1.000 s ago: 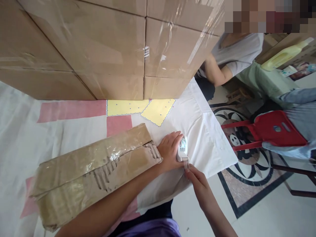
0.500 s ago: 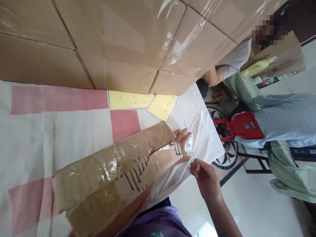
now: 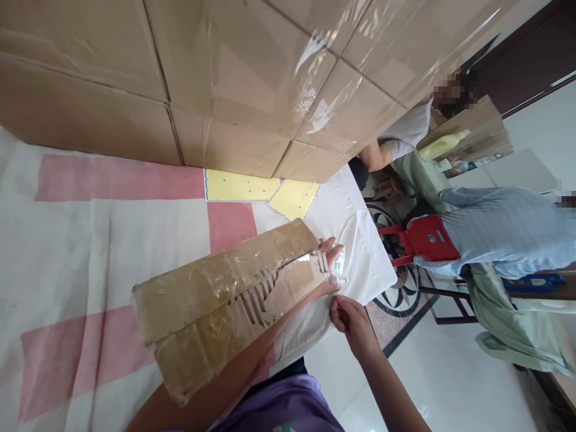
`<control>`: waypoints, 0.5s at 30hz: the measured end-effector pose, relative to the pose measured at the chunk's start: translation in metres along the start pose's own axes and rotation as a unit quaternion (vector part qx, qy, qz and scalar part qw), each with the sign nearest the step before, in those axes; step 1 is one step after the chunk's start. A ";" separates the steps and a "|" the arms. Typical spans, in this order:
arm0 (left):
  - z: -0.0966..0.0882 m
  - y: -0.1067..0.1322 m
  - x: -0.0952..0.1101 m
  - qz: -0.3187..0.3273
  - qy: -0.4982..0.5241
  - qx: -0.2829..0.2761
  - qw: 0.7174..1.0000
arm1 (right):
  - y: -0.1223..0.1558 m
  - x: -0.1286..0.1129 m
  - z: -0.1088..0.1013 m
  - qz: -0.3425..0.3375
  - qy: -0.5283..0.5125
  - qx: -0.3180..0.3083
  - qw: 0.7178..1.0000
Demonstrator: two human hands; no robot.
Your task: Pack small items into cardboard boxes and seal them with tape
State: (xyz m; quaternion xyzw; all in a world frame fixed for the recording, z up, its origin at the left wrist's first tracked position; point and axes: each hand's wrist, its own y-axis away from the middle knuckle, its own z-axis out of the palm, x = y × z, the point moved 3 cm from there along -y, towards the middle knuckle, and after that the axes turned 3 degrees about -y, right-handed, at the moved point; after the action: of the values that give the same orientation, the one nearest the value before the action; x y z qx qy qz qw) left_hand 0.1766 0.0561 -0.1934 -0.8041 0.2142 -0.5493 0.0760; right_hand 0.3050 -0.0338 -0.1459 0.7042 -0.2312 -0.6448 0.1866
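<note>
A long, worn cardboard box [image 3: 229, 282], taped and with torn corrugated patches, lies slantwise in front of me. My left forearm runs along its near side. Past the box's right end, the fingers of my left hand [image 3: 330, 258] curve around a small clear-and-white item [image 3: 338, 264] with greenish print; its kind is not plain, and the box hides part of the hand. Just nearer to me, my right hand [image 3: 353, 324] is closed in a pinch at the table's edge. Whatever its fingertips hold is hidden or too small to make out.
Tape-wrapped cardboard cartons [image 3: 252, 90] are stacked along the far side of the cloth-covered table [image 3: 130, 240]. Two yellow cards [image 3: 294, 198] lie at their foot. To the right are a red chair [image 3: 432, 238], a seated person [image 3: 504, 225] and another person [image 3: 396, 135] behind the cartons.
The view has shifted, so the box's left end sits further right and my right hand further left. My right hand stays pinched close beside my left.
</note>
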 end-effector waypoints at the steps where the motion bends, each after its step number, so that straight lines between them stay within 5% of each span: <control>1: -0.002 -0.001 0.002 0.001 -0.012 -0.004 1.000 | 0.000 0.002 -0.001 -0.010 -0.001 -0.006 1.000; 11: -0.019 -0.006 0.030 0.130 -0.100 -0.038 0.986 | -0.018 0.023 -0.005 -0.091 -0.012 -0.036 0.995; 15: -0.019 -0.009 0.031 0.131 -0.123 -0.067 0.981 | -0.021 0.025 -0.007 -0.104 -0.017 -0.046 0.993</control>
State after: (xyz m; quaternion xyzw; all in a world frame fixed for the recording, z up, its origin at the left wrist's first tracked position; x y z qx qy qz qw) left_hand 0.1705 0.0531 -0.1568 -0.8337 0.3432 -0.4158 0.1194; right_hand 0.3152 -0.0305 -0.1778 0.7042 -0.1297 -0.6824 0.1471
